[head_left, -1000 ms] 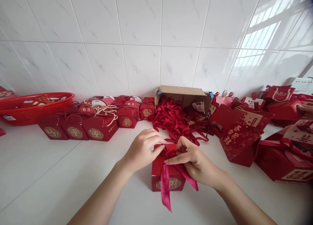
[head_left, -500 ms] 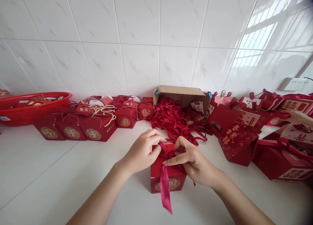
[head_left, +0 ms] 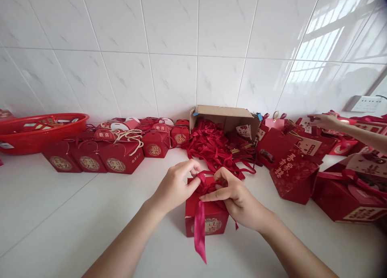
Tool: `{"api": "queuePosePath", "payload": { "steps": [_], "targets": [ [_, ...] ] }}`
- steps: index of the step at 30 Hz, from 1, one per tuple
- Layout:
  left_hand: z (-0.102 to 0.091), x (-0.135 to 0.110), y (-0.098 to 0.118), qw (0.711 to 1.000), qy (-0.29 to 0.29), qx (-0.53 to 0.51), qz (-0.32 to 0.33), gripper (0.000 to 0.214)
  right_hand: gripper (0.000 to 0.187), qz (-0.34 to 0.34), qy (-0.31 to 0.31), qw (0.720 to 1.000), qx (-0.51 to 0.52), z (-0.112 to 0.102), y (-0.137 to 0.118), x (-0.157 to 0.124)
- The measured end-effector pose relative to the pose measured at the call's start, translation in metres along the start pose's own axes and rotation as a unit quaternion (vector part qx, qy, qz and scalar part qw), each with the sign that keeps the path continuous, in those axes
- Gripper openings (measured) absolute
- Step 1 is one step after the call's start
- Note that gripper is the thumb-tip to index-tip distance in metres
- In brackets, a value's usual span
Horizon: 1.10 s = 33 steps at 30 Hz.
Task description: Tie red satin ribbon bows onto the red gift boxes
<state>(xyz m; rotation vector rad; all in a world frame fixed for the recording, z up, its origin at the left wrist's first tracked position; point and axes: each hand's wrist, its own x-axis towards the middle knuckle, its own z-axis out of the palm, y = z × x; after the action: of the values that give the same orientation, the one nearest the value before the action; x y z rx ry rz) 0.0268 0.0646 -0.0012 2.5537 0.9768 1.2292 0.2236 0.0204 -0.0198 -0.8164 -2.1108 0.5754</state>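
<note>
A small red gift box [head_left: 193, 221] with a gold emblem on its front stands on the white surface before me. Over its top runs a red satin ribbon [head_left: 200, 233], one end hanging down the front. My left hand [head_left: 178, 185] pinches a loop of the ribbon between thumb and fingertips at the top of the box. On the other side, my right hand [head_left: 238, 197] is closed on the ribbon, its index finger stretched across the knot area. The knot itself is partly covered by my fingers.
Behind the box, a cardboard carton [head_left: 225, 110] spills a heap of red ribbons [head_left: 208, 143]. Several red gift boxes [head_left: 121, 159] and a red basin [head_left: 45, 134] stand at left. More boxes and bags [head_left: 293, 169] crowd the right, where another person's hand [head_left: 328, 121] reaches in.
My left fingers have shifted slightly on the ribbon loop, and the hanging end has swung a little left. The other person's hand has moved up and left among the right-hand boxes.
</note>
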Motion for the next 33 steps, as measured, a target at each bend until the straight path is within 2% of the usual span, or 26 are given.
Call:
{"api": "queuePosePath", "payload": {
  "steps": [6,9,15,17,20,26,33],
  "targets": [
    [0.001,0.002,-0.001,1.000,0.001,-0.026,0.008,0.016,0.058,-0.007,0.014,1.000,-0.007,0.002,0.000,0.001],
    [0.003,0.000,-0.001,1.000,-0.009,-0.008,-0.002,0.017,0.059,-0.012,0.014,1.000,-0.009,0.003,0.001,0.000],
    [0.005,-0.001,0.001,1.000,0.015,0.023,0.014,0.013,0.058,-0.010,0.020,1.000,-0.009,0.004,0.001,0.000],
    [0.004,-0.001,0.001,0.999,0.014,0.039,0.018,0.019,0.059,-0.009,0.023,1.000,-0.007,0.004,0.002,0.000],
    [0.002,0.001,0.001,1.000,-0.020,0.008,0.008,0.025,0.059,-0.010,0.023,1.000,-0.003,0.004,0.002,0.000],
    [-0.007,0.005,0.005,0.982,-0.120,-0.127,-0.066,0.021,0.057,-0.009,0.023,1.000,-0.003,0.004,0.002,0.000],
    [-0.017,0.006,0.005,0.966,-0.164,-0.169,-0.105,0.010,0.054,0.006,0.020,1.000,0.000,0.004,0.002,0.000]
  ]
}}
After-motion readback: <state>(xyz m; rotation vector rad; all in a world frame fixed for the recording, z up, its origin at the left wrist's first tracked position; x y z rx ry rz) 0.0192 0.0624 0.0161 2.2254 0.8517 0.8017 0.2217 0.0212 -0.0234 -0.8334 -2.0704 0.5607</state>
